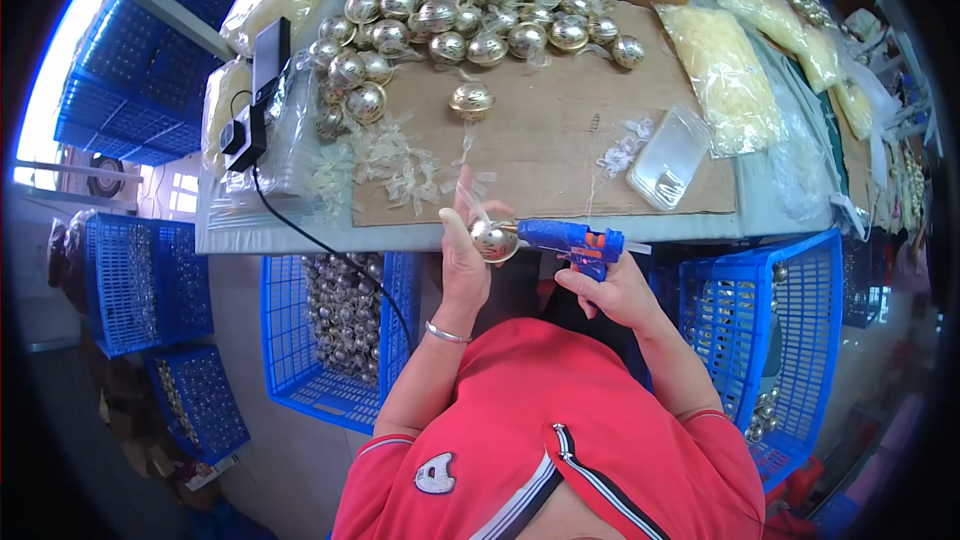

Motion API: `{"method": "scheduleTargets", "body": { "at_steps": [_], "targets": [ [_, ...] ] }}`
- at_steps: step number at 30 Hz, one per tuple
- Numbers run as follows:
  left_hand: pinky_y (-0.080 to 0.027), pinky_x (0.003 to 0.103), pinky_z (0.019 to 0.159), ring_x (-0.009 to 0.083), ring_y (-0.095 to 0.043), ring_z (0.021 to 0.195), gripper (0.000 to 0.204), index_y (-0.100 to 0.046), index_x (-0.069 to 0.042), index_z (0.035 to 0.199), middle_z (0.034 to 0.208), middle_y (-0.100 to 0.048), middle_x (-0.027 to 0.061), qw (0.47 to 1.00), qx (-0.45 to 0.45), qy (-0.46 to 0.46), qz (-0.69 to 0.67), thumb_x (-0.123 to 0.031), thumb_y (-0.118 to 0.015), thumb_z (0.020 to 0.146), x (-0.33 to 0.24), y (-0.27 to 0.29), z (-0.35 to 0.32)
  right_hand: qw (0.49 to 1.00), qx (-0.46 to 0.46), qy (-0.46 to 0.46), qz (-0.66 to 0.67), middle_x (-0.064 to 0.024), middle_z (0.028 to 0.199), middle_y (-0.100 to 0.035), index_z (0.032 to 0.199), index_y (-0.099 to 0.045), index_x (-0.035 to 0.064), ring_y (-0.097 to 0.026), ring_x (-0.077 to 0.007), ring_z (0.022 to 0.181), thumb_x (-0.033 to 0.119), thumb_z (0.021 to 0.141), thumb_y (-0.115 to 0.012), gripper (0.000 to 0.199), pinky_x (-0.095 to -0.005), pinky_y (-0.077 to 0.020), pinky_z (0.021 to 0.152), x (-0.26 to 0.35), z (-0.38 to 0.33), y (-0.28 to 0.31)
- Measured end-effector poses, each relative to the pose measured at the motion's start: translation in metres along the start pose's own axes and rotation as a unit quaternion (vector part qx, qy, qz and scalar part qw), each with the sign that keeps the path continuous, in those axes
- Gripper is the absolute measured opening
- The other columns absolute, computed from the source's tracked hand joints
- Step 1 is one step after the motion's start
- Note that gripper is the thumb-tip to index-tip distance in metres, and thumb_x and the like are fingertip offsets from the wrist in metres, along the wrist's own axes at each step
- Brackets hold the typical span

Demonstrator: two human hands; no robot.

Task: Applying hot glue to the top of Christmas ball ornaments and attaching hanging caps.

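My left hand is closed around a shiny gold ball ornament, and a clear ribbon trails up from it. In my right hand is a blue glue gun with orange parts. Its nozzle points left and meets the top of the ball, though I cannot tell whether it touches. Just beyond, a single gold ball rests on the cardboard sheet. A heap of similar balls covers the far side. Loose clear ribbon pieces lie to the left of my hands.
A clear plastic box sits at the right beside small white pieces. Bags of pale material lie beyond it. A black power strip trails a cable over the table edge. Blue crates flank me below.
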State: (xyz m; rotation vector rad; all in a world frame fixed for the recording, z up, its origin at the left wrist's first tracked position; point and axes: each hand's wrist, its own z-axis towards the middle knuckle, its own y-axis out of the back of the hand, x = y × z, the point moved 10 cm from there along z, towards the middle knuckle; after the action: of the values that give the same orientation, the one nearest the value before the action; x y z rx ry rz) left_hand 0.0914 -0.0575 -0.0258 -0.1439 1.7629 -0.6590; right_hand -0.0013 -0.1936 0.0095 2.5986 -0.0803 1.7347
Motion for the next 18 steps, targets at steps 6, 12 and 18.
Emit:
{"method": "scheduleTargets", "body": {
  "at_steps": [6, 12, 18],
  "targets": [
    [-0.051, 0.025, 0.063, 0.0126, -0.059, 0.073, 0.079, -0.014, -0.016, 0.147, 0.093, -0.057, 0.0083, 0.999, -0.036, -0.037, 0.013, -0.067, -0.023, 0.088, -0.021, 0.018, -0.007, 0.997, -0.029, 0.002, 0.068, -0.0036, 0.077, -0.053, 0.115, -0.047, 0.0017, -0.05, -0.0091, 0.047, 0.013, 0.082, -0.065, 0.039, -0.0226, -0.0369, 0.04, 0.002, 0.003, 0.033],
    [-0.052, 0.028, 0.064, 0.0155, -0.059, 0.069, 0.077, -0.015, -0.02, 0.147, 0.093, -0.058, 0.0091, 0.996, -0.078, -0.051, 0.01, -0.069, -0.021, 0.088, -0.043, 0.043, -0.011, 0.962, -0.246, 0.108, 0.053, 0.0024, 0.083, -0.059, 0.109, -0.06, 0.0012, -0.051, -0.0041, 0.071, 0.014, 0.085, -0.061, 0.027, -0.0193, -0.0415, 0.063, 0.015, 0.006, 0.146],
    [-0.047, 0.025, 0.053, 0.0158, -0.059, 0.066, 0.079, -0.014, -0.022, 0.147, 0.09, -0.059, 0.0074, 0.994, -0.096, -0.044, 0.005, -0.071, -0.023, 0.086, -0.042, 0.053, -0.021, 0.864, -0.456, 0.128, -0.172, -0.0029, 0.082, -0.062, 0.101, -0.06, -0.0028, -0.055, -0.0104, 0.072, 0.016, 0.083, -0.068, 0.027, -0.0248, -0.0451, 0.066, 0.023, 0.013, 0.207]
  ]
}}
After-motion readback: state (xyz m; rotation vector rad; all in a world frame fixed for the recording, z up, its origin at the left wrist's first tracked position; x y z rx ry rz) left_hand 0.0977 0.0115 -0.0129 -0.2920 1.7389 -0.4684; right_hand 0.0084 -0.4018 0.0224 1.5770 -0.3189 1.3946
